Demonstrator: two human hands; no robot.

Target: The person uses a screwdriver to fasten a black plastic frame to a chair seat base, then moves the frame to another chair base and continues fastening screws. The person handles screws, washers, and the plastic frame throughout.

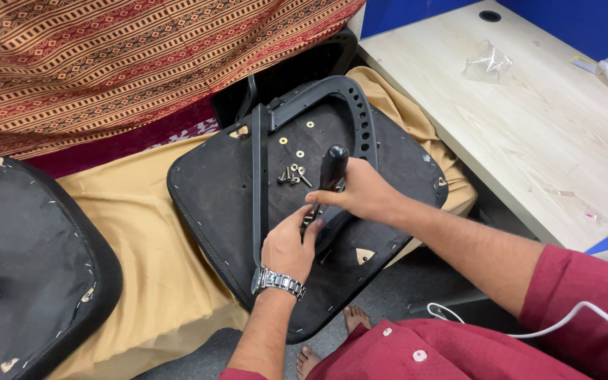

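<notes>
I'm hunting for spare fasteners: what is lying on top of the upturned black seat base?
On the seat base: loose screws, brass washers, a black armrest frame. Both hands hide the screwdriver tip.

Patterned striped cloth (128, 56), orange, brown and maroon, fills the 10 to 12 o'clock area. Below it, a tan sheet (142, 225) spreads across the centre-left. A second black seat base (29, 267) lies at 8 o'clock, partly cut off by the edge. Light wooden desk (529, 119) occupies 1 to 3 o'clock, backed by a blue partition (564, 17). On the desk: a crumpled clear plastic bag (488, 62) at 1 o'clock. A white cable (529, 331) runs at 4 o'clock. Grey floor (402, 288) shows at 5 o'clock.
</notes>
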